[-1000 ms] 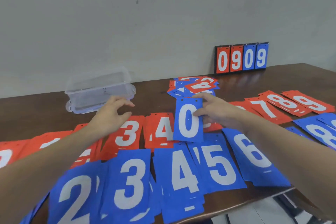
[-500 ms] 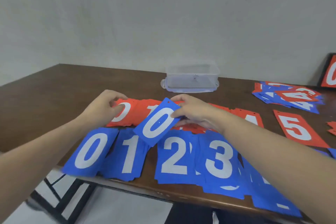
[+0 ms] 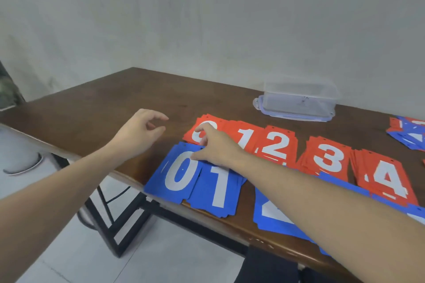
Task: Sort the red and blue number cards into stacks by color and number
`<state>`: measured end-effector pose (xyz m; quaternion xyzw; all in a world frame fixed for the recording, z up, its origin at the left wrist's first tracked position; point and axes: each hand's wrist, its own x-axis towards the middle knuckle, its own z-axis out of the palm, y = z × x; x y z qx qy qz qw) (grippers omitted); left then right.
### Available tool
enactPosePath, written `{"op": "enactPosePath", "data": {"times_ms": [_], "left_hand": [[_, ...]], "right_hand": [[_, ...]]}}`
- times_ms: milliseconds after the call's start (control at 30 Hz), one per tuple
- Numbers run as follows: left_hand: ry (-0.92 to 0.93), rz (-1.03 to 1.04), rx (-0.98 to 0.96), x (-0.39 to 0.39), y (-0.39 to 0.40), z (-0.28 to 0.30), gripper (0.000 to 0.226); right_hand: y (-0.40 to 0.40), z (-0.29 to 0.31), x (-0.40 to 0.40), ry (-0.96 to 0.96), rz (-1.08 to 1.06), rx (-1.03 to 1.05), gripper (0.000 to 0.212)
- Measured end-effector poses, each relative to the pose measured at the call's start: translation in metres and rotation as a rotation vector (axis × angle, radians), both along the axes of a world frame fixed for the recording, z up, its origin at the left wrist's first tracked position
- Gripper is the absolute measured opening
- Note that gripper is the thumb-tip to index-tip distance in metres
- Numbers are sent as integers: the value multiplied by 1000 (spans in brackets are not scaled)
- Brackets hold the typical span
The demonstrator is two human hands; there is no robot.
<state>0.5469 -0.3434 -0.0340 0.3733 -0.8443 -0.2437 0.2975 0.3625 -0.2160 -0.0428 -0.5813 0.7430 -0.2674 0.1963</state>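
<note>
1. We keep our right hand (image 3: 215, 148) on the top edge of the blue 0 card (image 3: 176, 173). The fingers are bent and their tips touch that edge; we cannot tell if the thumb is pinching it. The card lies flat on the blue 0 pile, so we judge the hand is only setting it straight.
2. Our left hand (image 3: 140, 132) hovers over the bare table (image 3: 115, 108), at 9 o'clock from the right hand. Its fingers are loosely curled and hold nothing, probably waiting.
3. The blue 1 pile (image 3: 217, 187) lies just at 3 o'clock of the blue 0, overlapping its edge. Keeping the numbers in order makes every pile easy to find.
4. The red row lies at 12 o'clock from the blue one: red 0 (image 3: 207, 127), red 1 (image 3: 247, 136), red 2 (image 3: 276, 147), red 3 (image 3: 328, 159), red 4 (image 3: 386, 178). So each colour has its own line.
5. Mixed cards (image 3: 407, 132) remain at 3 o'clock, near the clear box (image 3: 299, 101); we judge the sorting unfinished.
</note>
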Motion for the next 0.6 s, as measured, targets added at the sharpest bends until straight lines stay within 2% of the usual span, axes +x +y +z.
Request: {"op": "enactPosePath", "data": {"times_ms": [67, 133, 333, 600], "left_hand": [[-13, -15, -4, -9, 2, 0, 20], [-18, -49, -17, -25, 6, 3, 20], [-8, -221, -11, -104, 29, 14, 22], [-26, -452, 40, -254, 85, 15, 24]], "right_hand": [[1, -3, -5, 130, -8, -28, 68], [6, 0, -18, 169, -36, -64, 65], [44, 7, -99, 174, -190, -139, 38], [156, 10, -234, 133, -499, -129, 23]]}}
